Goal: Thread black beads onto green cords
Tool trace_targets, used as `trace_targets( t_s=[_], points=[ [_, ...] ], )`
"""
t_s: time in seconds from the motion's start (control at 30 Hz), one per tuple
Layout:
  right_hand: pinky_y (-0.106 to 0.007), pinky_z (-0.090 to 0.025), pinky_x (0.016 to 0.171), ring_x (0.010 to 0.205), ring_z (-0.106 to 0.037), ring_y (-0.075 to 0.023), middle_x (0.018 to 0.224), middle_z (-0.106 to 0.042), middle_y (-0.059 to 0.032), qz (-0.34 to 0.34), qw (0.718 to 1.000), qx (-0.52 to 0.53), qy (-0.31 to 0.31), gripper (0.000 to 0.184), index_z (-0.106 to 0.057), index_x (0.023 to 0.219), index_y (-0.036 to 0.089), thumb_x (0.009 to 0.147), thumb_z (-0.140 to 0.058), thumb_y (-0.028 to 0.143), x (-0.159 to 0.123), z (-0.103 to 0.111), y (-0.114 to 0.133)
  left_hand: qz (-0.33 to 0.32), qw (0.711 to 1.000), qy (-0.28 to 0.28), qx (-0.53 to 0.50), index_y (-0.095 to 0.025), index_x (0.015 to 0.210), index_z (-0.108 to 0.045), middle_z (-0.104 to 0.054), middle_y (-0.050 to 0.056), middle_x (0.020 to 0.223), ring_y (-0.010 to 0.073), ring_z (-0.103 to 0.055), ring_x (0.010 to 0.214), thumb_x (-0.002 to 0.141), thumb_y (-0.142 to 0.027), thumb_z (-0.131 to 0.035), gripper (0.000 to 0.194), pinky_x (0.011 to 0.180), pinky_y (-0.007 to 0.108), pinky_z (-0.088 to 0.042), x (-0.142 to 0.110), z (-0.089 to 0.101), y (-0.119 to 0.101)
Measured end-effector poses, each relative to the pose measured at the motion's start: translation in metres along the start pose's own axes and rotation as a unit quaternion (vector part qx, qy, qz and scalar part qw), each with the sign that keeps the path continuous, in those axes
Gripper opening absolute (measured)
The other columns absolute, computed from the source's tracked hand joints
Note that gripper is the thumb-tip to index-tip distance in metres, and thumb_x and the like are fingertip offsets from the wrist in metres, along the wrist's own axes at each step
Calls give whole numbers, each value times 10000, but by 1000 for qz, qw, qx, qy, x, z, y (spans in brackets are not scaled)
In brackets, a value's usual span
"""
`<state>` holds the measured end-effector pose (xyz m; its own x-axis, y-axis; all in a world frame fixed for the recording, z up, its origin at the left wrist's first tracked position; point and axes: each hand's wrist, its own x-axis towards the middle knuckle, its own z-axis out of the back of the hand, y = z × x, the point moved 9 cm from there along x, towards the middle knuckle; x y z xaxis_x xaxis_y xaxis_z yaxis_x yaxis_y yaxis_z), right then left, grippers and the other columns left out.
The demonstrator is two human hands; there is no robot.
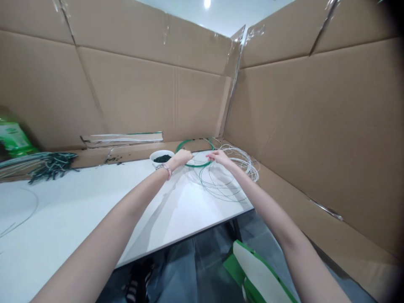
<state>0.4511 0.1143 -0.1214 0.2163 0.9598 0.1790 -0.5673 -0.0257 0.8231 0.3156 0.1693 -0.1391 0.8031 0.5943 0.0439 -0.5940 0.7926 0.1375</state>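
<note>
Over the far right part of the white table, my left hand (182,158) is closed, fingers pressed together, beside a white bowl (172,154) of small dark green pieces (162,158). A short gap away, my right hand (219,157) makes a pinch. Whatever lies between the fingertips of either hand is too small to make out. Behind and below both hands is a green wire coil (182,146). Thin loose green wire loops (217,194) spread on the table under my right hand. To their right lies a bundle of white wire (252,168).
Cardboard walls (132,92) enclose the table (94,198) behind and on the right. At the left lie a bundle of dark green tipped wires (53,164) and a green-labelled bottle (14,136). A green and white object (255,269) stands below the table's front edge.
</note>
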Motion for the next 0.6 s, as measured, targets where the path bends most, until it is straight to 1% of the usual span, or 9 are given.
trace_targets(
  t_s=[0.1, 0.2, 0.37, 0.5, 0.57, 0.6],
  points=[
    [-380, -518, 829, 978, -595, -195, 1127, -589, -67, 12, 997, -69, 45, 301, -576, 1117, 139, 894, -550, 340, 17, -15, 11, -10, 1000, -1, 4, -129, 1159, -548, -577, 104, 1159, 203, -587, 1013, 884, -326, -545, 338, 860, 412, -510, 3, 14, -2],
    [-387, -515, 836, 987, -592, -204, 1124, -589, -64, 29, 989, -122, 72, 307, -578, 1111, 134, 891, -553, 346, 27, -26, 16, -23, 1000, -5, 0, -133, 1153, -552, -578, 99, 1160, 200, -588, 1013, 888, -321, -539, 325, 867, 413, -505, 5, 25, -7],
    [-370, -523, 809, 960, -600, -208, 1098, -600, -52, 57, 977, -181, 102, 310, -591, 1085, 122, 882, -564, 355, 25, -40, 18, -48, 998, -25, -29, -130, 1109, -570, -604, 85, 1091, 183, -602, 955, 889, -337, -536, 304, 830, 394, -518, 3, 39, -14],
    [-358, -529, 794, 925, -610, -178, 1071, -608, -60, 70, 968, -210, 116, 294, -584, 1088, 128, 897, -545, 349, 21, -48, 22, -73, 991, -81, -82, -124, 1003, -596, -629, 62, 957, 157, -609, 856, 906, -327, -498, 245, 785, 352, -511, 1, 51, -15],
    [-347, -533, 780, 900, -614, -160, 1055, -612, -63, 76, 965, -225, 108, 285, -581, 1088, 133, 905, -534, 346, 24, -42, 28, -70, 983, -128, -112, -120, 994, -585, -629, 81, 947, 166, -607, 856, 918, -291, -451, 230, 789, 330, -494, 0, 59, -13],
    [-343, -535, 772, 893, -615, -162, 1048, -614, -59, 80, 964, -234, 97, 287, -584, 1082, 132, 904, -534, 351, 27, -34, 34, -61, 978, -158, -125, -111, 1030, -565, -621, 107, 993, 186, -601, 907, 919, -276, -427, 242, 819, 336, -481, -2, 63, -12]
  ],
)
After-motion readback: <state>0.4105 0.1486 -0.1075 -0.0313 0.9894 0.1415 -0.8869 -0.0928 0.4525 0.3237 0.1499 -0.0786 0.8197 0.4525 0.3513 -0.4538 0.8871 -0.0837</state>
